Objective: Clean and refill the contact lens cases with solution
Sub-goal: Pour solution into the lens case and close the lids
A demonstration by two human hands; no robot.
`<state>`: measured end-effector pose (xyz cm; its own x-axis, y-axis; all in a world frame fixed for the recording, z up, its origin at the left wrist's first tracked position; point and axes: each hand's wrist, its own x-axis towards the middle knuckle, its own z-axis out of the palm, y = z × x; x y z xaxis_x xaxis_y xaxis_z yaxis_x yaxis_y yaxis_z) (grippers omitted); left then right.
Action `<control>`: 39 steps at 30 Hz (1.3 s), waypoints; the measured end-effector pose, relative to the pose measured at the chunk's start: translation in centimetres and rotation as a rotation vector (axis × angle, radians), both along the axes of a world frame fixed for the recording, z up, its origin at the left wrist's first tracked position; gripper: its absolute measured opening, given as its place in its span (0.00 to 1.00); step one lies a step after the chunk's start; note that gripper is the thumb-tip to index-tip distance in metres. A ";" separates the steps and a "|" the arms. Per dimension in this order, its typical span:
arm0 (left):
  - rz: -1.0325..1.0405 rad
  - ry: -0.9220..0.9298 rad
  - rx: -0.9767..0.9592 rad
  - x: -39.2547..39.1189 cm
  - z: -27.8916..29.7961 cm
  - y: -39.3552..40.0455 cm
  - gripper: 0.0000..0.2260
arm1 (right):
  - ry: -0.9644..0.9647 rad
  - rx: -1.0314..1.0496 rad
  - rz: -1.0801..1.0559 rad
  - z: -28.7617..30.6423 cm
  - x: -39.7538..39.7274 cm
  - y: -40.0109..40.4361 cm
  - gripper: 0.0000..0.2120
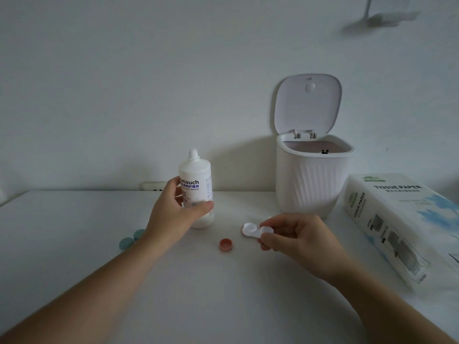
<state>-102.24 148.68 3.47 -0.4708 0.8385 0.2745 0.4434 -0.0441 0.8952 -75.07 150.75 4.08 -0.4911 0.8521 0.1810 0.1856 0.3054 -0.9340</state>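
My left hand [173, 214] grips a white bottle of lens solution [197, 187] that stands upright at the middle of the table, its nozzle uncapped. My right hand [295, 239] pinches a white two-well lens case [255, 229] by its right well, just above the table, both wells uncovered. One pink cap [225, 244] lies open side up in front of the case; another pink cap [242, 230] peeks out behind its left well. A second lens case with teal caps [130, 240] lies left of my left forearm, partly hidden.
A small white bin [313, 175] with its lid flipped up stands at the back right. A pack of tissue paper [402, 219] lies along the right edge of the white table [74, 244]. A white power strip [154, 186] sits against the wall behind the bottle.
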 end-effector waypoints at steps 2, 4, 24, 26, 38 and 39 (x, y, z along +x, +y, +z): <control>0.007 0.010 0.025 0.1 -0.2 0.3 0.31 | -0.009 0.006 -0.002 -0.1 0.0 0.1 0.04; 0.014 0.018 0.037 0.0 -0.4 0.5 0.30 | -0.023 0.015 -0.003 -0.1 -0.1 0.1 0.04; -0.184 0.298 0.240 0.4 0.1 -2.0 0.31 | 0.095 0.018 -0.006 0.8 -0.1 -0.7 0.20; -0.205 0.307 0.236 0.3 0.1 -2.0 0.31 | 0.108 0.022 0.011 0.7 0.0 -0.7 0.18; -0.340 0.071 0.203 0.7 0.9 -2.0 0.21 | 0.077 0.024 -0.001 0.2 0.1 -0.3 0.11; -0.352 0.049 0.200 0.7 0.9 -2.0 0.20 | 0.075 0.021 -0.005 0.1 0.1 -0.3 0.11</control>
<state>-101.52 146.65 4.38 -0.1470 0.8741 0.4631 0.4121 -0.3715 0.8320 -74.98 150.49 4.22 -0.4715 0.8499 0.2352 0.1167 0.3245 -0.9387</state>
